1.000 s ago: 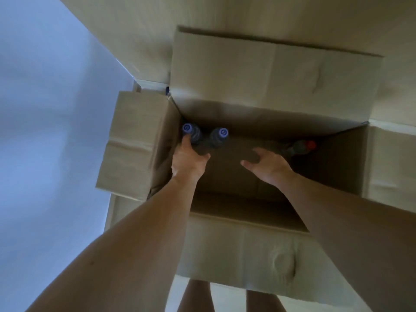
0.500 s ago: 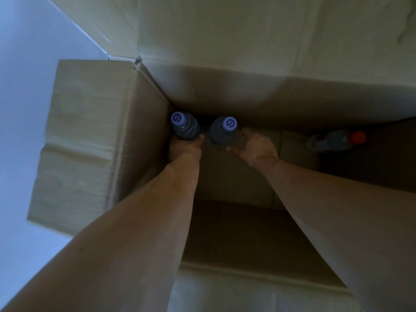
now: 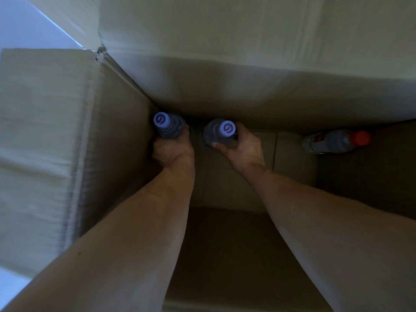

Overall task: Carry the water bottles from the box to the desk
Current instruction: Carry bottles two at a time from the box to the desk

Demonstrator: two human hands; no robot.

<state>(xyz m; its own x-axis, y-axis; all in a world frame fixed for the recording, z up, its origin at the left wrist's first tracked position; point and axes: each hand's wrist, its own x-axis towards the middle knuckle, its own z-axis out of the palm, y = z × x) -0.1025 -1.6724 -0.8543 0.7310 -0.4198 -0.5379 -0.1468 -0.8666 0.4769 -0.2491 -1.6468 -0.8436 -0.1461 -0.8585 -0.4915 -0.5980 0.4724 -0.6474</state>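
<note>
I look down into a deep cardboard box (image 3: 126, 122). Two water bottles with pale blue caps stand in its far left corner. My left hand (image 3: 172, 152) grips the left bottle (image 3: 167, 126) round its body, against the box's left wall. My right hand (image 3: 244, 148) curls round the right bottle (image 3: 219, 131), thumb in front and fingers behind. The two bottles stand a little apart. A third bottle with a red cap (image 3: 335, 141) lies on its side at the far right of the box floor.
The box's tall walls close in on all sides, with its flaps (image 3: 40, 136) folded outward at the left and the far side. Bare cardboard floor (image 3: 225, 244) lies between my forearms. A pale floor shows at the upper left.
Both hands have gone deeper into the box. My right hand, near the right bottle before, now wraps round it. The view has moved closer to the box corner.
</note>
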